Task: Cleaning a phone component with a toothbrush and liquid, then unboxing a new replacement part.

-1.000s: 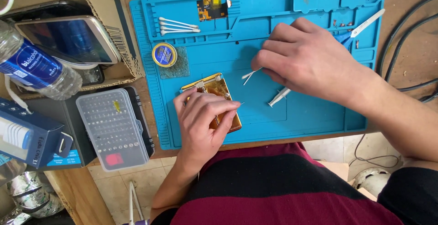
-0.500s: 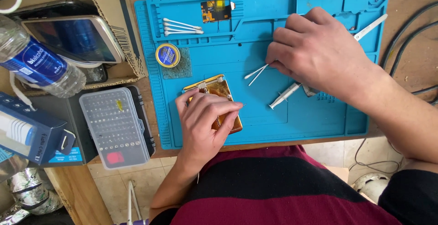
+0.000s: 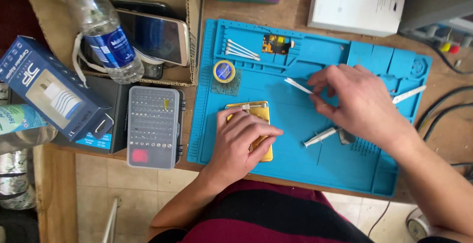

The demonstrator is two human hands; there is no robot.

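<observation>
- Upper left of the head view: a clear plastic water bottle (image 3: pixel 101 31) with a blue label lies tilted across a cardboard box (image 3: pixel 194 36), and a phone (image 3: pixel 155 35) with a dark screen sits inside the box.
- Left edge: a dark blue carton (image 3: pixel 51 92) with a white picture panel lies at a slant, next to a grey see-through bit case (image 3: pixel 152 126) with a red patch near the bottom.
- Top right: a white booklet (image 3: pixel 357 4) sits just above the blue work mat (image 3: pixel 295 169).
- On the mat, upper part: a small round tin (image 3: pixel 224 70) with a yellow rim and blue lid, white cotton swabs (image 3: pixel 241 50), and a little circuit board (image 3: pixel 276 44).
- Centre: left hand (image 3: pixel 241 147) lies flat on the gold phone (image 3: pixel 253 129), fingers spread, pinning it down rather than gripping.
- Right of centre: right hand (image 3: pixel 357 102) pinches a thin white strip (image 3: pixel 298 86) between thumb and fingertips, narrow grip. A silver tool (image 3: pixel 320 137) lies on the mat just under that hand.
- Versus the earlier frames: the right hand has lifted the strip off the mat, and the view has shifted so more of the desk's top edge shows. The left hand hasn't budged.
</observation>
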